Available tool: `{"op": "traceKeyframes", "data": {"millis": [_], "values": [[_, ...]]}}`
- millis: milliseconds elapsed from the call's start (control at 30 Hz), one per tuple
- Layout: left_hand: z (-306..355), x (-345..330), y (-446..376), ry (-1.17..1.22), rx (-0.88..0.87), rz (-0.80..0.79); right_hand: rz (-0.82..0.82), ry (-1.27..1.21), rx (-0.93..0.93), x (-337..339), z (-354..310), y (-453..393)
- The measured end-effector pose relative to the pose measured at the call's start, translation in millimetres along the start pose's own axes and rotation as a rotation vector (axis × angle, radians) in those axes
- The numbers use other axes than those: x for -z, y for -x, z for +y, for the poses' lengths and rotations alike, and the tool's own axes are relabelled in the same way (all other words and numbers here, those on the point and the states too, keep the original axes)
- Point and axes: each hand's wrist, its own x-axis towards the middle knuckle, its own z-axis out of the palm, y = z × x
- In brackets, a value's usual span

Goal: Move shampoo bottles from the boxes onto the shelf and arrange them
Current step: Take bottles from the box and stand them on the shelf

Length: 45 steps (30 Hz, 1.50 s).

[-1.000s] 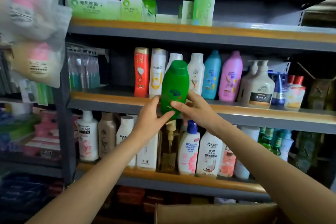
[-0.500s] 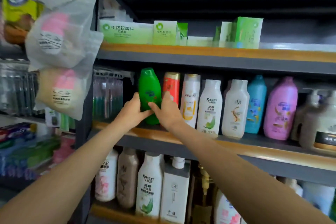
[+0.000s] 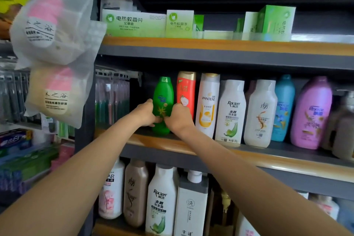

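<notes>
A green shampoo bottle [image 3: 163, 97] stands upright on the middle shelf [image 3: 249, 156], at the left end of a row of bottles. My left hand [image 3: 146, 114] grips its lower left side and my right hand [image 3: 179, 118] grips its lower right side. Right beside it stands a red bottle [image 3: 186, 90], then a white Pantene bottle [image 3: 207, 105] and a white Raclen bottle [image 3: 230, 111]. Further right are a white bottle [image 3: 260, 113], a blue one [image 3: 283, 107] and a pink one [image 3: 311, 113].
Green cartons [image 3: 134, 24] line the top shelf [image 3: 229, 48]. Several bottles [image 3: 161, 199] fill the shelf below. Plastic bags of goods [image 3: 51, 48] hang at the upper left. Packaged toothbrushes [image 3: 113, 99] hang left of the green bottle.
The green bottle has gone from in front of the row to the left end of the middle shelf, and now stands there with both hands still round its base. The view has moved closer.
</notes>
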Motion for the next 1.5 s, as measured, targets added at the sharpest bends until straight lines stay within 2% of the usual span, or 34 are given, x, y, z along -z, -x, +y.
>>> {"op": "traceKeyframes", "data": {"millis": [233, 367, 433, 500, 567, 600, 733, 833, 967, 1033, 1100, 1167, 1267, 1333, 1433, 1500], "values": [[8, -11, -1, -0.292, 0.087, 0.146, -0.013, 0.039, 0.005, -5, -2, 2], [17, -19, 7, -0.324, 0.119, 0.220, -0.011, 0.049, 0.036, -3, -1, 5], [20, -23, 17, -0.319, 0.036, 0.367, 0.035, 0.056, 0.084, 3, 3, 9], [23, -28, 27, -0.334, -0.123, 0.542, 0.106, 0.061, 0.145, 10, 7, 14], [30, -31, 30, -0.341, -0.202, 0.576, 0.130, 0.089, 0.177, 19, 9, 17], [33, -31, 25, -0.290, -0.168, 0.546, 0.127, 0.085, 0.179, 23, 10, 18], [47, -33, 4, 0.101, 0.165, 0.423, 0.137, 0.065, 0.213, 40, 15, 25], [52, -47, 7, 0.042, 0.195, 0.490, 0.128, 0.114, 0.248, 48, 23, 31], [59, -49, 20, -0.026, 0.133, 0.526, 0.132, 0.116, 0.207, 50, 35, 29], [64, -44, 34, -0.071, 0.060, 0.605, 0.155, 0.084, 0.225, 50, 37, 31], [67, -48, 58, -0.094, -0.129, 0.725, 0.233, 0.001, 0.301, 52, 35, 42], [68, -64, 89, -0.111, -0.439, 0.778, 0.320, -0.057, 0.418, 62, 36, 65], [65, -103, 145, -0.123, -0.804, 0.645, 0.352, 0.019, 0.503, 88, 59, 121], [59, -138, 179, -0.112, -0.860, 0.467, 0.225, 0.097, 0.460, 100, 94, 165], [40, -211, 232, -0.225, -0.864, 0.079, -0.175, 0.310, 0.321, 104, 169, 240], [32, -261, 267, -0.312, -0.895, -0.187, -0.568, 0.441, 0.060, 101, 221, 287]]}}
